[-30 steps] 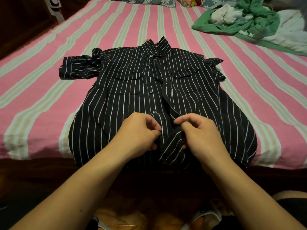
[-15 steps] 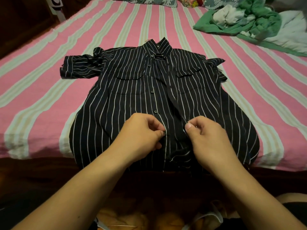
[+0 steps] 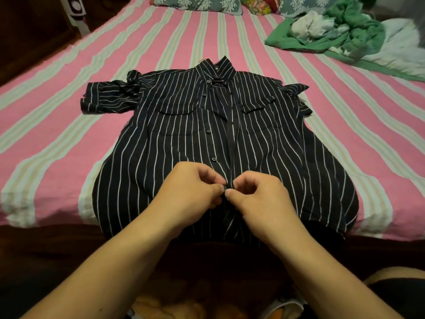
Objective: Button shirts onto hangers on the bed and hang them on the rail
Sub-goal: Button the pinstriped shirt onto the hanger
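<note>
Head view, both hands at the lower front of the shirt. Left hand [image 3: 190,192]: narrow grip, thumb and forefinger pinching the button-side edge of the placket. Right hand [image 3: 259,199]: narrow grip likewise, pinching the buttonhole-side edge. The two thumb tips nearly touch over the seam. The button being worked is hidden under the fingers; whether it has passed through its hole cannot be told.

Striped shirt [image 3: 174,143]: dark with pale stripes, lying front-up on the bed [image 3: 57,139], collar at the far end, hem hanging over the near edge. The left sleeve is bunched out to the left; the right sleeve is folded at the shoulder. Above the hands three buttons [image 3: 214,159] show uncovered on the left panel, and the placket gapes beside them, so the upper front looks unfastened apart from the collar. No hanger can be made out with certainty; a small pale shape at the collar may be its hook.

Judgement: the step in hand is fastening a lower button. The next move calls for pushing that button fully through, then shifting both grips up to the next exposed button and aligning the edges.

Green clothes [image 3: 345,31] lie heaped at the far right, pillows [image 3: 197,2] along the far end.
</note>
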### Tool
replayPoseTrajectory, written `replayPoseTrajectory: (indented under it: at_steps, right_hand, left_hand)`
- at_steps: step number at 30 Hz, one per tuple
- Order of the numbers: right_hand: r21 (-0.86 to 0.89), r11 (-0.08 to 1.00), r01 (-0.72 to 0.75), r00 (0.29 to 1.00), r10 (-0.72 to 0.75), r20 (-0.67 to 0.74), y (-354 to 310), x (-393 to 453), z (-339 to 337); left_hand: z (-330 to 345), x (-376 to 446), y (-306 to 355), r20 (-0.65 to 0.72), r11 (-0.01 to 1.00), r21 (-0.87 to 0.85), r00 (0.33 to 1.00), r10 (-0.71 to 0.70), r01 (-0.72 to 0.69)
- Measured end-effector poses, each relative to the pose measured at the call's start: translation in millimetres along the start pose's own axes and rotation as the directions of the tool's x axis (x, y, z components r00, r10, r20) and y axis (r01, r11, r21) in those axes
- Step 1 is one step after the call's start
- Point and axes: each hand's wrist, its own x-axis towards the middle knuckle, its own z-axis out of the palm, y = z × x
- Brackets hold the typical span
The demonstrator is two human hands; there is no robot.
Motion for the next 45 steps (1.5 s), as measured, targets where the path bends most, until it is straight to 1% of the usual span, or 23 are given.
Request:
replayPoseTrajectory:
  at_steps: [4,10,16,20,22,25,29,35,38,42,45]
  right_hand:
    - [0.12,0.993,-0.026,0.998,0.02,0.052,-3.3,-0.9,-2.3]
    - [0.313,0.942,-0.12,0.989,0.087,0.117,-7.6,-5.5,-4.3]
    - [0.402,0.902,-0.158,0.981,0.095,0.172,-8.5,-7.8,-5.4]
    - [0.407,0.904,-0.133,0.984,0.07,0.166,-4.6,-9.1,-5.3]
    - [0.403,0.907,-0.124,0.983,0.056,0.177,-3.7,-10.8,-6.0]
    - [0.432,0.891,-0.14,0.979,0.058,0.197,-3.7,-12.1,-8.1]
    - [0.467,0.867,-0.173,0.973,0.077,0.218,-4.5,-12.7,-10.6]
    - [0.455,0.872,-0.178,0.97,0.079,0.228,-5.2,-15.0,-9.0]
    - [0.445,0.88,-0.162,0.974,0.069,0.217,-5.9,-14.9,-7.2]
    - [0.44,0.887,-0.139,0.982,0.064,0.18,-3.9,-13.4,-2.3]
    - [0.422,0.899,-0.117,0.983,0.046,0.176,-3.5,-11.5,-2.5]
  left_hand:
    - [-3.0,-0.1,-2.3,0.002,0.998,-0.059,1.0,0.001,0.0]
    - [-2.7,0.9,-2.0,0.011,0.998,-0.057,1.0,-0.005,0.006]
    - [-3.4,4.1,-2.2,0.026,0.998,-0.056,1.0,-0.017,0.019]
    - [-2.0,4.8,-1.8,0.038,0.997,-0.068,0.999,-0.022,0.024]
    - [-1.3,3.6,-1.3,0.038,0.999,-0.042,0.999,-0.006,0.007]
    - [-0.6,3.6,-0.9,0.002,1.0,-0.02,1.0,0.017,-0.017]
    - [0.3,3.7,-1.8,-0.01,1.0,-0.024,1.0,0.011,-0.012]
    - [-0.3,2.6,-4.4,0.015,0.998,0.055,0.999,0.035,-0.036]
    - [3.8,4.6,-8.1,-0.06,0.996,0.078,0.997,0.049,-0.045]
    - [6.5,4.7,-10.4,-0.11,0.998,0.052,0.993,0.052,-0.046]
    - [5.8,2.3,-8.7,-0.106,0.999,-0.027,0.994,0.031,-0.034]
